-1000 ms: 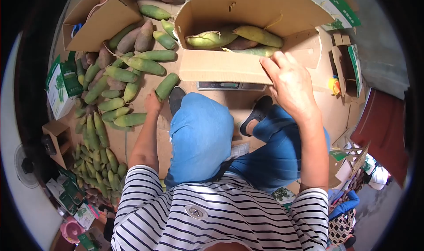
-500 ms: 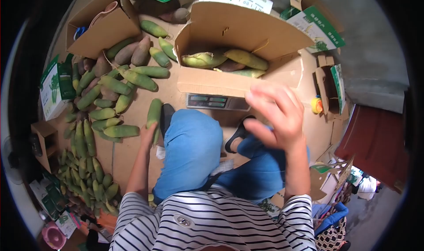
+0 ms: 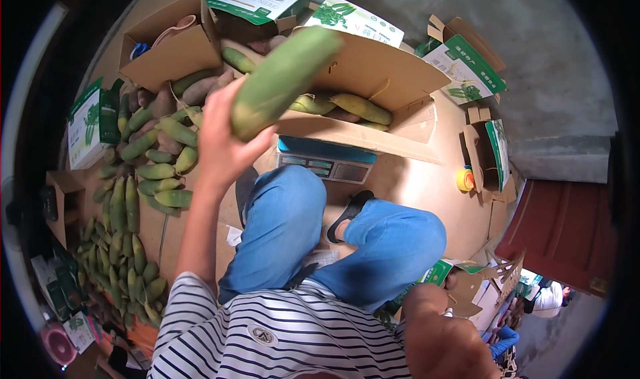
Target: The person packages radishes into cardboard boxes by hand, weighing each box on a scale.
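My left hand [image 3: 223, 129] is raised close to the camera, closed around a large green radish [image 3: 283, 79]. The radish is tilted, blurred by motion, and covers part of the cardboard box [image 3: 400, 142]. Inside that box lie several radishes [image 3: 360, 107], pale green or darker. Under the box's near side is a scale [image 3: 327, 168] with a blue edge and displays. My right hand [image 3: 447, 332] is low at the right, in shadow beside my striped shirt; its fingers cannot be made out.
Many loose radishes [image 3: 157, 172] lie on the left, with a denser pile [image 3: 123, 266] below. Printed green-and-white cartons [image 3: 260, 2] stand at the back. A yellow tape roll [image 3: 465, 179] lies by an opened carton [image 3: 490, 156] on the right. My bent knees [image 3: 287, 206] are before the scale.
My left hand has lifted the green radish from beside my left leg to in front of the box. My right hand has moved from the box's near edge down to the lower right.
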Demonstrator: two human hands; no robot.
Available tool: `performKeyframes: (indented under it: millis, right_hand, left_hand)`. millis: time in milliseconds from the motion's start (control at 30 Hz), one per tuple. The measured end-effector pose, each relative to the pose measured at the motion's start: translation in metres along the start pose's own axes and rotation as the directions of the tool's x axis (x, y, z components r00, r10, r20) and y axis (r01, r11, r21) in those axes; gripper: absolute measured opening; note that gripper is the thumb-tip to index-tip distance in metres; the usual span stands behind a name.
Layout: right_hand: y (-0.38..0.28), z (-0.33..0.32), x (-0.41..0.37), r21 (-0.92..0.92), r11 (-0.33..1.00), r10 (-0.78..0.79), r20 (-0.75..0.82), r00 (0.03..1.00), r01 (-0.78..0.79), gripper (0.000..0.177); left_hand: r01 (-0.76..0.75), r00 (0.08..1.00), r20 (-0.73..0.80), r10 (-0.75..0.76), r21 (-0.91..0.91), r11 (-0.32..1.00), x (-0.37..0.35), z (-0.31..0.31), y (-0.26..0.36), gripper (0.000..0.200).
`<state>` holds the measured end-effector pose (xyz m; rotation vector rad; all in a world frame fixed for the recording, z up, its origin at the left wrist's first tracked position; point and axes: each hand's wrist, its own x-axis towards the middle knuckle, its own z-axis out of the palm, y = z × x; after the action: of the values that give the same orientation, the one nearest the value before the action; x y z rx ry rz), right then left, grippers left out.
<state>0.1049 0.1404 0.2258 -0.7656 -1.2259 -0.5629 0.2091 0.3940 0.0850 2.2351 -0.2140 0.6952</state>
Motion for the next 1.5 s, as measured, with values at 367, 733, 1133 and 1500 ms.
performKeyframes:
  millis: [367,733,1133,1500]
  right_hand:
    - [0.004,0.001,-0.005,0.237,0.947,0.214,0.047,0.976,-0.219,0.008]
    - [0.032,0.012,-0.027,0.369,0.865,0.315,0.125,0.941,-0.339,0.007]
    - [0.101,-0.118,-0.073,-0.928,0.074,0.758,-0.187,0.625,-0.366,0.029]
    - [0.109,-0.122,-0.096,-0.992,-0.078,0.993,-0.087,0.082,-0.102,0.066]
  left_hand:
    - [-0.202,0.936,0.264,0.234,-0.144,0.969,0.059,0.115,0.012,0.057]
    - [0.481,0.852,0.065,-0.52,0.295,0.826,-0.202,0.022,-0.2,0.04]
    - [0.794,-0.481,-0.228,-0.846,-0.523,-0.311,-0.367,0.006,-0.358,0.057]
    - [0.7,-0.372,0.089,-0.924,-0.626,-0.343,-0.361,-0.001,-0.357,0.05]
